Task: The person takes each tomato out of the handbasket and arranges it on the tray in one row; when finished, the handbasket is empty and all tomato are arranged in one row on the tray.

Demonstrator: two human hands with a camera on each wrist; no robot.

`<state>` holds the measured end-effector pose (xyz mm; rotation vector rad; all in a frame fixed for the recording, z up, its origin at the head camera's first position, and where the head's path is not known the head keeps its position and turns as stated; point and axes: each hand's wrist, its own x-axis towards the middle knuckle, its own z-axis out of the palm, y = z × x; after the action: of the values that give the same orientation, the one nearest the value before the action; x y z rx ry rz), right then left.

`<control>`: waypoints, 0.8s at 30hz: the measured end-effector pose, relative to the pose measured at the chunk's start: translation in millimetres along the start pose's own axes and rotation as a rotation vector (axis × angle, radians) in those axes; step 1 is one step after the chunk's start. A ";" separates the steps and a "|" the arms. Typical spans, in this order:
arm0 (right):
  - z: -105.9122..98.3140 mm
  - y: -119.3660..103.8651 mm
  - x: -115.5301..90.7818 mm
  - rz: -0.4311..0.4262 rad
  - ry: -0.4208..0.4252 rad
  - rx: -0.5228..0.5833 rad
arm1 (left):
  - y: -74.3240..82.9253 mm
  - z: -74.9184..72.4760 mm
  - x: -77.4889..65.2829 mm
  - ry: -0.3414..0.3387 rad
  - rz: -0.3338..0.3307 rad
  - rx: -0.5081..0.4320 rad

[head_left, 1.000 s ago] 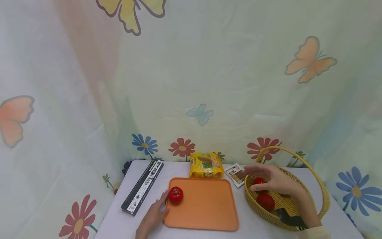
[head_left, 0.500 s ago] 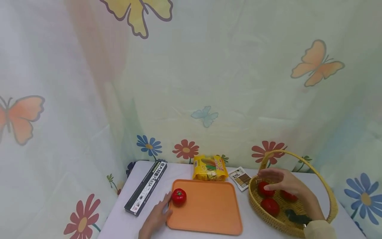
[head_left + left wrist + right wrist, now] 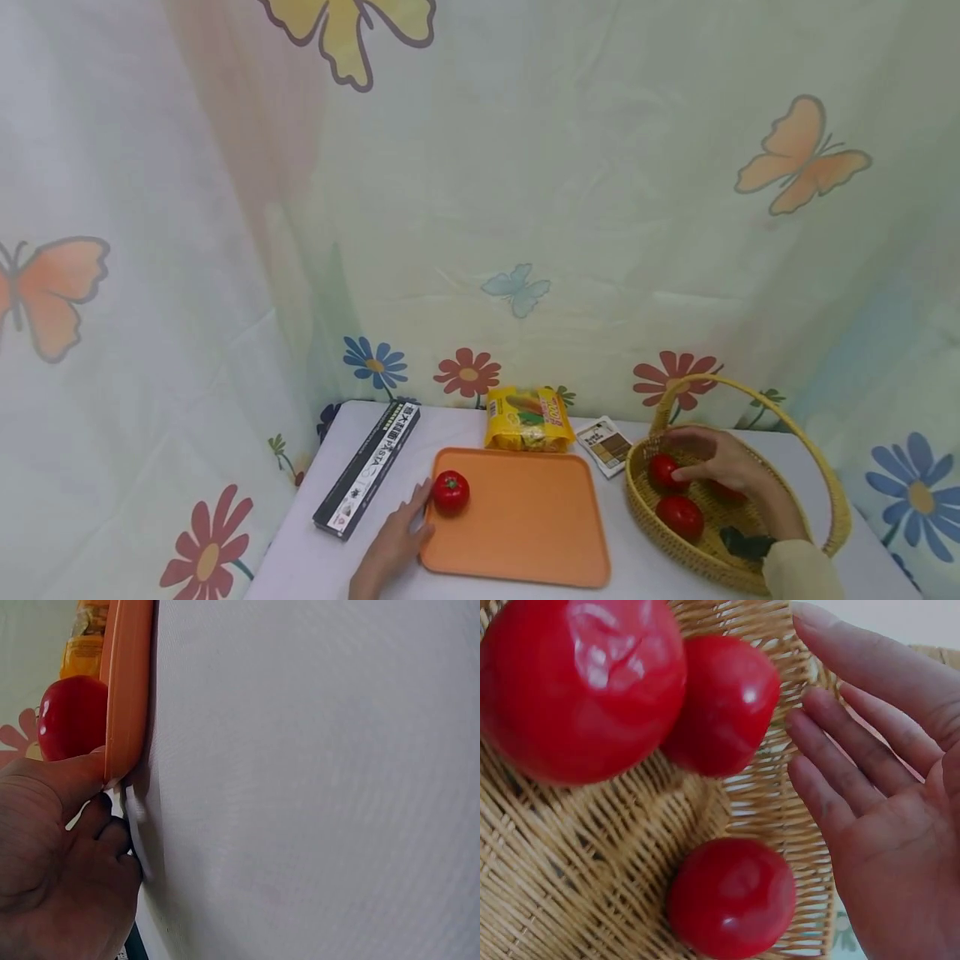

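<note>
The left hand (image 3: 393,542), fingers loosely extended, touched the rim of the orange tray (image 3: 525,533); a tomato (image 3: 451,492) sat just beyond its fingertips. The right hand (image 3: 716,460), well apart from the left, arched over a wicker basket (image 3: 570,892), thumb and fingers parted, near a red fruit (image 3: 662,473); two others lay beneath.

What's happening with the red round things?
A person has their right hand inside a tan woven wicker basket, by three shiny, round red things. The fingers are mostly straight, and it isn't holding any of them. The person's left hand rests against the left edge of a flat orange rectangular tray. One round red tomato with a green top sits on that tray, near the left hand.
</note>
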<state>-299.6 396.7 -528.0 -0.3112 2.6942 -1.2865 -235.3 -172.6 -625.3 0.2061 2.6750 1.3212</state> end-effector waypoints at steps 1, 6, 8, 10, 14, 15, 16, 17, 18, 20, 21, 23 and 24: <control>0.6 2.2 1.7 0.014 0.006 0.002 | 0.2 -0.8 0.2 0.003 -0.003 0.000; 5.0 13.1 8.7 0.076 0.009 0.026 | -1.6 -1.7 0.7 0.003 -0.006 0.000; 6.9 17.2 10.5 0.113 0.007 0.030 | -3.1 -0.4 0.4 0.005 0.013 -0.001; 8.5 21.5 12.0 0.149 0.007 0.024 | -4.0 0.8 0.1 0.000 0.023 -0.001; 9.6 28.1 14.8 0.185 0.002 -0.005 | -4.6 3.1 0.3 0.001 0.034 -0.010; 9.7 29.3 15.2 0.192 -0.003 -0.010 | -4.3 3.2 0.2 -0.001 0.031 -0.011; 9.7 30.1 15.5 0.198 -0.008 -0.011 | -4.1 3.5 0.1 -0.002 0.034 -0.010; 9.6 30.5 15.5 0.202 -0.013 -0.014 | -4.1 3.8 0.1 -0.004 0.032 -0.012; 9.4 30.9 15.5 0.196 -0.023 -0.018 | -4.3 4.0 0.2 -0.007 0.039 -0.010; 9.1 30.7 15.4 0.184 -0.036 -0.017 | -3.9 3.3 0.3 -0.012 0.043 -0.011; 9.3 30.1 15.4 0.179 -0.036 -0.020 | -3.6 2.6 0.5 -0.013 0.039 -0.009; 10.0 29.0 16.2 0.164 -0.043 -0.028 | -3.9 1.2 1.0 -0.013 0.032 -0.004; 10.6 28.9 17.0 0.156 -0.046 -0.038 | -4.0 0.2 1.2 -0.012 0.029 -0.001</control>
<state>-317.5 402.3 -557.8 -0.1295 2.6477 -1.1718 -236.6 -174.7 -628.6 0.2523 2.6715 1.3250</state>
